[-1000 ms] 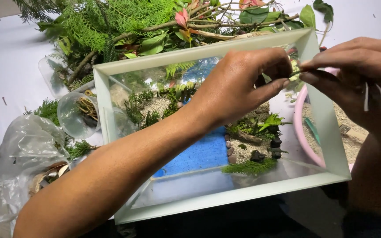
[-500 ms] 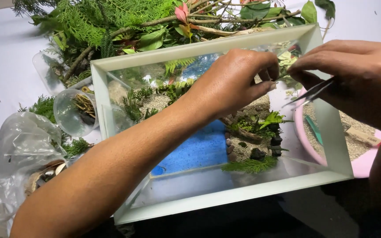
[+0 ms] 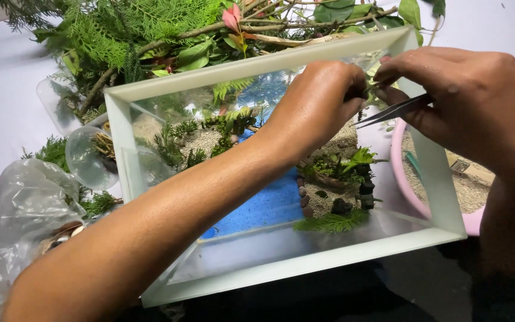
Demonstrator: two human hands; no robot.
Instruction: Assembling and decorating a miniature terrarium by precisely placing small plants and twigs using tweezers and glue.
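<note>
A rectangular glass tank [image 3: 281, 271] lies in front of me with a small landscape inside: blue sand [image 3: 269, 206], pale gravel, dark stones [image 3: 341, 206] and small green plants [image 3: 353, 161]. My left hand [image 3: 320, 101] hovers over the tank's far right corner, fingers pinched on a small green sprig. My right hand [image 3: 466, 101] is just to its right, holding metal tweezers [image 3: 391, 111] whose tips point at the left fingers.
A pile of fern fronds, leaves and twigs [image 3: 150, 30] lies behind the tank. A pink bowl of sand [image 3: 442, 179] stands at the right. Clear plastic cups [image 3: 87, 158] and a crumpled plastic bag [image 3: 22, 214] are at the left.
Both hands stay together above the tank's far right corner. The tweezers have come into view in my right hand, pointing at the left fingertips.
</note>
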